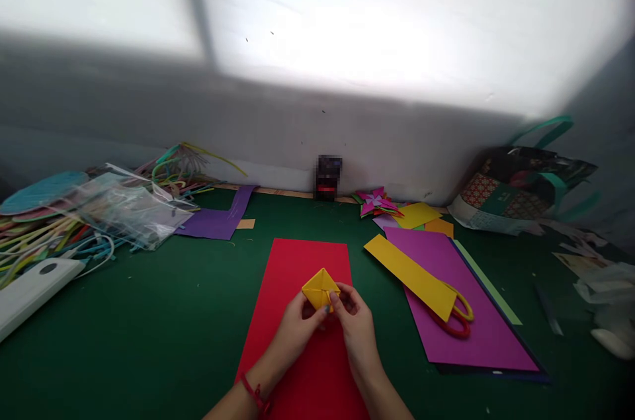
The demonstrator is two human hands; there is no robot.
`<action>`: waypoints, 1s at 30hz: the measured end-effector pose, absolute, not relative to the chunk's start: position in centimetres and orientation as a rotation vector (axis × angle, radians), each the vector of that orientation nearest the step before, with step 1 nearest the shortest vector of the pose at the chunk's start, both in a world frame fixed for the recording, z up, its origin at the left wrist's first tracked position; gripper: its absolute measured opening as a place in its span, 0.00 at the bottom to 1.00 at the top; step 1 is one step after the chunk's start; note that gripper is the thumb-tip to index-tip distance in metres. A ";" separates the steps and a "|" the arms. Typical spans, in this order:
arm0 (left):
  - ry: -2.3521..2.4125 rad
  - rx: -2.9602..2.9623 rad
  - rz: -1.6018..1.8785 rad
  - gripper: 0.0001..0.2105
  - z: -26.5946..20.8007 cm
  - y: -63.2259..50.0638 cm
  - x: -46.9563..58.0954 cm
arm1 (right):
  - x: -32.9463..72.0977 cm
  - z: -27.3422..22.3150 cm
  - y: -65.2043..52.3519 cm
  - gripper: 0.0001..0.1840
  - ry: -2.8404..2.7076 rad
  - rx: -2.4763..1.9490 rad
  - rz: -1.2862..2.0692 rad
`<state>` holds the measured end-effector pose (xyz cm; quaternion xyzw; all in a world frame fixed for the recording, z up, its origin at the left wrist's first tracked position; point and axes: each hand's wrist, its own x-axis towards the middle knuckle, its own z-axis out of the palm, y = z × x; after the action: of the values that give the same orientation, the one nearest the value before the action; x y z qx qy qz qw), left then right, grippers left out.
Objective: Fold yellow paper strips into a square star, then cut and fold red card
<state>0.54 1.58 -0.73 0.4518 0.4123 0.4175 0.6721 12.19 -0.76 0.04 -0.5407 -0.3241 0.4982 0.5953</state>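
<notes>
A small folded piece of yellow paper point(319, 284), diamond-shaped with creases meeting near its middle, is between my two hands. My left hand point(299, 327) pinches its lower left side, the thumb along the bottom edge. On the right side, my right hand point(355, 315) grips it with the thumb pressed on its face and the fingers curled behind. Both hands are over a long sheet of red paper point(282, 294) lying on the green tabletop. The back of the folded paper is hidden.
To the right, a yellow strip point(409, 271) covers part of a pair of scissors point(461, 331) on purple sheets point(476, 314). Paper stars point(376, 202) lie behind them. A patterned bag point(506, 192) stands back right. Pipe cleaners point(178, 168), plastic bags point(139, 208) and a white device point(37, 288) occupy the left.
</notes>
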 end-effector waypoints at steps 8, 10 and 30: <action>0.923 0.976 0.910 0.18 -0.4 1.7 0.8 | 12.2 -0.5 -0.6 0.11 -0.741 -1.231 1.235; 0.918 0.976 0.909 0.18 -0.6 1.8 0.8 | 12.2 -0.6 -0.5 0.11 -0.730 -1.226 1.243; 0.815 1.104 1.041 0.17 1.9 1.2 0.7 | 12.3 1.9 0.5 0.13 -0.825 -1.189 1.211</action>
<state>0.72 1.22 1.89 0.4863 0.3588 0.4586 0.6515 12.27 0.53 1.92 -0.5100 -0.3539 0.5196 0.5871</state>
